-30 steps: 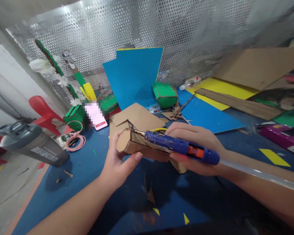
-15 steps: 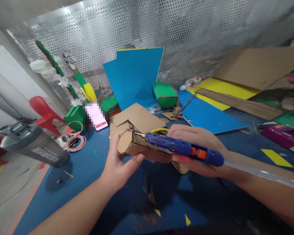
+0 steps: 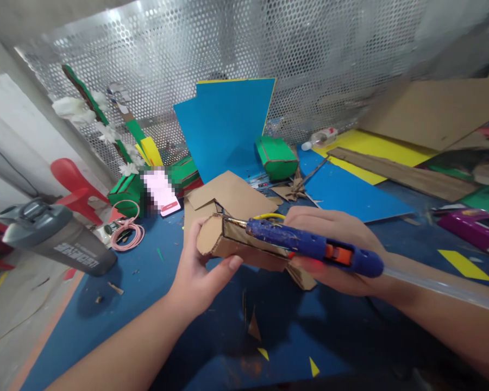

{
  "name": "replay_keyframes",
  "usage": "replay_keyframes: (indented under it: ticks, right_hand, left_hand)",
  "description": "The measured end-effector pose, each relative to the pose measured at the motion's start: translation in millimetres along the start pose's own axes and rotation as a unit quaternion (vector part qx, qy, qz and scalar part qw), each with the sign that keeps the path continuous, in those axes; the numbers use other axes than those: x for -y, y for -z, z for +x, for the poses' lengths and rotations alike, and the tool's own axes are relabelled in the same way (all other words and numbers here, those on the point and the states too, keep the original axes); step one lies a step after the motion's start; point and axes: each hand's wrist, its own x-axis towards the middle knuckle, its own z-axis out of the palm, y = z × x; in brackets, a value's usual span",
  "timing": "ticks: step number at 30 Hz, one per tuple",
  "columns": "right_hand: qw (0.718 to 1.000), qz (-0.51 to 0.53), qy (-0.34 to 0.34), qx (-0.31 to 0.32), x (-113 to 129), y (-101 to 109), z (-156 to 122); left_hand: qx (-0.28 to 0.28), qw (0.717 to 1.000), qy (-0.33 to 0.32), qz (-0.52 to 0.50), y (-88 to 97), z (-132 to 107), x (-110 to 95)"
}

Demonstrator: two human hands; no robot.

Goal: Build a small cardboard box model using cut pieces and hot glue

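Observation:
My left hand (image 3: 199, 271) is closed around one end of a small cardboard box (image 3: 244, 253) with an angular end face, its thumb along the near side. In my right hand (image 3: 334, 239) is a blue hot glue gun (image 3: 285, 236) with an orange switch and a clear glue stick (image 3: 432, 288) out of its back end. The metal nozzle points left, close above the box's upper edge near my left fingers; whether it touches cannot be seen. A red glow shows by my right fingers. Behind the box lies a flat cardboard sheet (image 3: 232, 190).
A grey shaker bottle (image 3: 65, 239), a coiled pink cable (image 3: 128, 236) and a phone (image 3: 161, 190) stand or lie at left. Further back are a green box (image 3: 277, 157) and an upright blue board (image 3: 228, 130). Yellow scraps (image 3: 314, 367) lie on the blue table (image 3: 158, 320).
The glue gun and my right hand have shifted slightly right, its nozzle drawing back along the box's edge. My left hand and the box keep nearly the same place.

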Motion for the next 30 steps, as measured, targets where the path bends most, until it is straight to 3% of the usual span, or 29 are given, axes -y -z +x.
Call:
replay_keyframes:
  ticks: [6, 13, 30]
  right_hand:
    - [0.999, 0.017, 0.003, -0.034, 2.1, -1.7, -1.4]
    - [1.000, 0.005, 0.001, -0.020, 2.8, -1.6, -1.4]
    - [1.000, -0.005, 0.015, -0.008, 1.4, 1.5, -1.7]
  left_hand:
    - [0.007, 1.000, 0.003, -0.001, 0.2, -1.0, 0.4]
    - [0.017, 1.000, 0.007, 0.000, -0.7, 0.8, -0.6]
    - [-0.018, 0.999, -0.044, 0.021, 3.7, 1.9, -2.7]
